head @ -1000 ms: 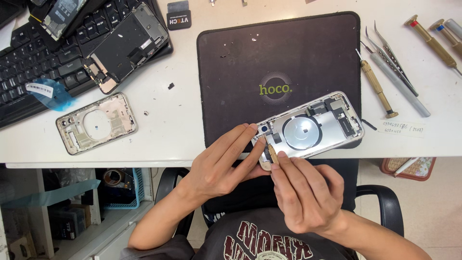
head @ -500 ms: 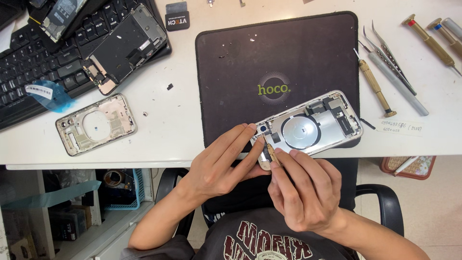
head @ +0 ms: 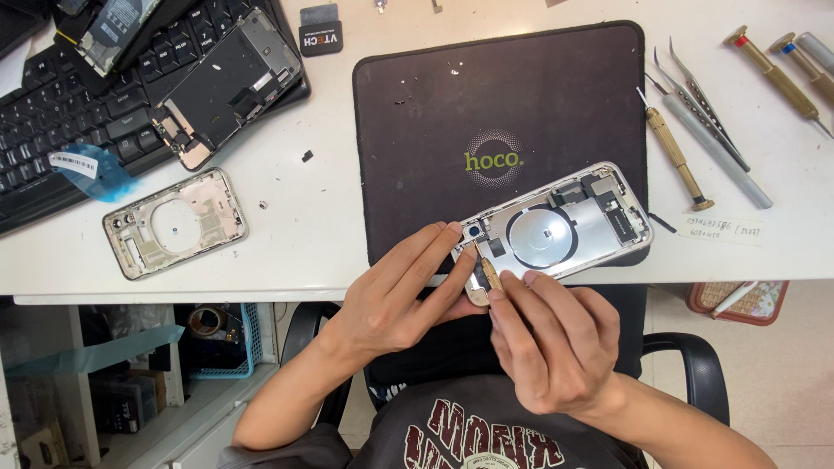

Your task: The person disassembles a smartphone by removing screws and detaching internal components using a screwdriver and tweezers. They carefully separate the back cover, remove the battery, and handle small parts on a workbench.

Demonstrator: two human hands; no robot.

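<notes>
Seen from the head camera, both forearms rise from the bottom edge and meet at the near edge of the white desk (head: 304, 234). The left hand (head: 395, 291) lies palm down, fingers stretched toward the upper right, their tips pressed on the near-left corner of an opened silver phone housing (head: 556, 230); the thumb steadies the same corner from below, so the hand pinches the housing rather than closing around it. The right hand (head: 556, 343) is curled, knuckles up, its fingertips pinched shut on a small tan tool (head: 489, 276) whose tip touches the housing's near corner, between the 2 hands.

The housing lies tilted, inside facing up, a round coil in its middle, half on a dark work mat (head: 495, 104) and half over the desk's front edge. Its far end is free of the hands.

To the right of the mat lie a brass-handled screwdriver (head: 676, 156), tweezers (head: 699, 100) and a grey metal tool (head: 717, 152), close together; 2 more screwdrivers (head: 773, 69) sit at the far right corner. Left of the mat, well apart from the hands, a 2nd phone housing (head: 176, 223) rests flat. Behind it a black keyboard (head: 61, 122) carries a phone screen assembly (head: 230, 87) and a blue film scrap (head: 91, 169). Tiny screws and specks dot the mat and desk between them. Below the desk, a black chair (head: 695, 373) shows.
</notes>
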